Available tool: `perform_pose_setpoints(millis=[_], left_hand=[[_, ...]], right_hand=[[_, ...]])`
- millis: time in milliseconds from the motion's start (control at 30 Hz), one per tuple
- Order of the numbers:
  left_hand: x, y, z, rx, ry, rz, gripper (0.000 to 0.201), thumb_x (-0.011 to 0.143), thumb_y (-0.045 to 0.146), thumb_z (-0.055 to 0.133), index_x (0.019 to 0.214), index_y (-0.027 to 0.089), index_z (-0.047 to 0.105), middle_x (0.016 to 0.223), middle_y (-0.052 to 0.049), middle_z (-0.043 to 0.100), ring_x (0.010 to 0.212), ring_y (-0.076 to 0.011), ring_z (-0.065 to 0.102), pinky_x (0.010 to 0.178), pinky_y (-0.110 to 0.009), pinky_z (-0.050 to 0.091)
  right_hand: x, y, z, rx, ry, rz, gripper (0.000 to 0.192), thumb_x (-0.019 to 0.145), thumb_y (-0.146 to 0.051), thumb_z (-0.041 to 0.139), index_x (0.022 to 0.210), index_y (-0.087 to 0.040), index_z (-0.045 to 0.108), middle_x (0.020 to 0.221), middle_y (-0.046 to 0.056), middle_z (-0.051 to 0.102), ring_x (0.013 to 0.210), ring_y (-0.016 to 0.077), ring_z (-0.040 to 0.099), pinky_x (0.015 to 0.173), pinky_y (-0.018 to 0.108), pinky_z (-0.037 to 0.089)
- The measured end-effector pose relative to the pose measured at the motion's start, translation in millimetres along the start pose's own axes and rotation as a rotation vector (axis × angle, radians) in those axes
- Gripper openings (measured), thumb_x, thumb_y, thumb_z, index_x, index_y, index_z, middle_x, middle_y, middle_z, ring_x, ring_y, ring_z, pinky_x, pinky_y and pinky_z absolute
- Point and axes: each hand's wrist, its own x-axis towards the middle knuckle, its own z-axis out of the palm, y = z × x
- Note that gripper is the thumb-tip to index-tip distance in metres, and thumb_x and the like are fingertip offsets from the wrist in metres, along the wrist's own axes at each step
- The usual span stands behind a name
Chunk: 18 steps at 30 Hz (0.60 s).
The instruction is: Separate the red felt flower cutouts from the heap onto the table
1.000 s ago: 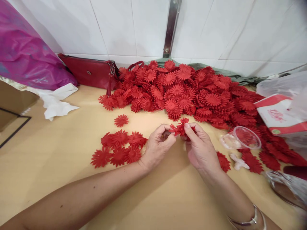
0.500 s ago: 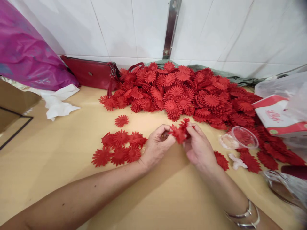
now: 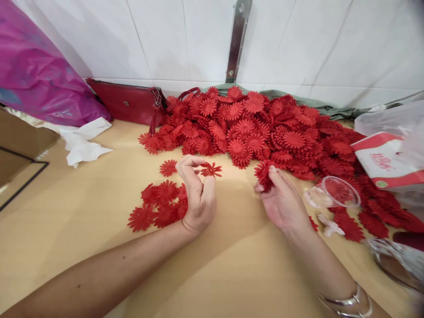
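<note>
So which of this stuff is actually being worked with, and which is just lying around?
In use: left hand pinching single flat red daisy-shaped flower; right hand holding red flower bunch; big red flower heap; small laid-out flower group.

Lying about: red leather purse; magenta plastic bag; clear plastic cup.

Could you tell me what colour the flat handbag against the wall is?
The flat leather-look handbag is dark red, seen in the head view.

The left hand (image 3: 198,194) hides part of the laid-out flowers (image 3: 155,205); the clear bag (image 3: 395,260) is edge-cut.
</note>
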Motion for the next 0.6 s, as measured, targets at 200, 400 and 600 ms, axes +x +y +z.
perform_pose_setpoints(millis=[200, 400, 600], left_hand=[[-12.3, 14.3, -4.5, 0.095, -0.100, 0.279, 0.048, 0.075, 0.006, 0.050, 0.121, 0.023, 0.049, 0.120, -0.009, 0.045, 0.124, -0.0265, 0.041, 0.108, -0.048, 0.036], [-24.0, 20.7, 2.9, -0.321, -0.532, -0.185, 0.042, 0.098, 0.028, 0.053, 0.138, 0.021, 0.046, 0.130, -0.014, 0.055, 0.113, -0.0218, 0.058, 0.096, -0.037, 0.050], [-14.7, 4.8, 13.3, -0.501, -0.515, -0.526, 0.016, 0.091, 0.031, 0.066, 0.095, 0.016, 0.068, 0.087, -0.003, 0.069, 0.084, -0.0146, 0.063, 0.083, -0.028, 0.053]], right_hand=[[-0.6, -0.7, -6.0, -0.107, -0.098, -0.085, 0.024, 0.076, -0.039, 0.083, 0.082, -0.025, 0.064, 0.080, -0.005, 0.056, 0.065, 0.0081, 0.048, 0.055, 0.016, 0.043], [-6.6, -4.3, -13.4, -0.389, -0.367, -0.180, 0.014, 0.089, -0.045, 0.070, 0.092, -0.031, 0.068, 0.083, -0.003, 0.060, 0.071, 0.0127, 0.054, 0.066, 0.024, 0.048], [-7.0, -8.4, -15.2, -0.778, -0.500, -0.290, 0.025, 0.098, -0.046, 0.057, 0.108, -0.028, 0.071, 0.086, 0.000, 0.062, 0.072, 0.0139, 0.052, 0.068, 0.027, 0.045]])
